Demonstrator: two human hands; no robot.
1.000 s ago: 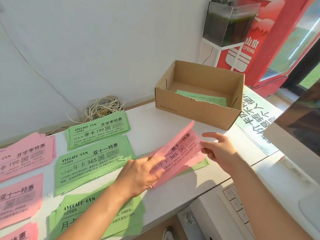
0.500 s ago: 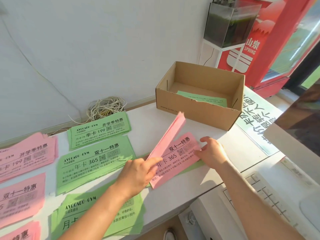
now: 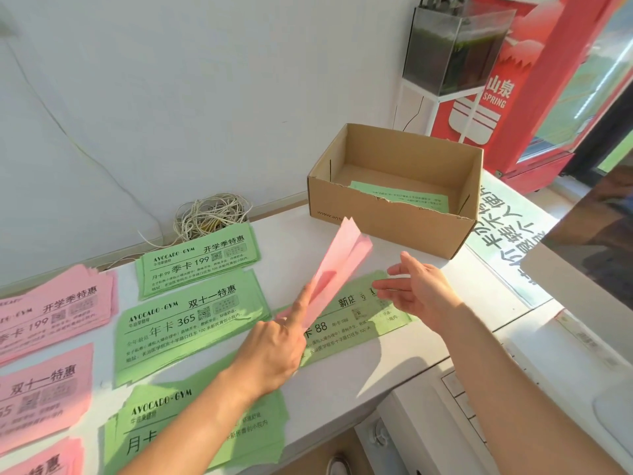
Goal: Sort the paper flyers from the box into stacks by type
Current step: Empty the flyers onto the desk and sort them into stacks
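Note:
My left hand [image 3: 274, 351] pinches two pink flyers [image 3: 337, 269] by their lower end and holds them tilted up over the white table [image 3: 294, 241]. Beneath them a green flyer [image 3: 346, 320] lies flat on the table. My right hand [image 3: 416, 291] hovers open just above that flyer's right end, holding nothing. The cardboard box [image 3: 394, 221] stands behind, with a green flyer [image 3: 404, 197] lying inside it. Green stacks [image 3: 191, 323] and pink stacks [image 3: 51, 310] are spread over the left of the table.
A coil of pale cord [image 3: 209, 214] lies by the wall behind the stacks. A monitor [image 3: 589, 248] and a keyboard [image 3: 466, 402] stand at the right. A red fridge [image 3: 534, 97] and a glass tank [image 3: 452, 46] are behind the box.
My left hand lifted both pink flyers off the pile, uncovering the green flyer underneath. My right hand let go of the pink flyer and opened above the green one.

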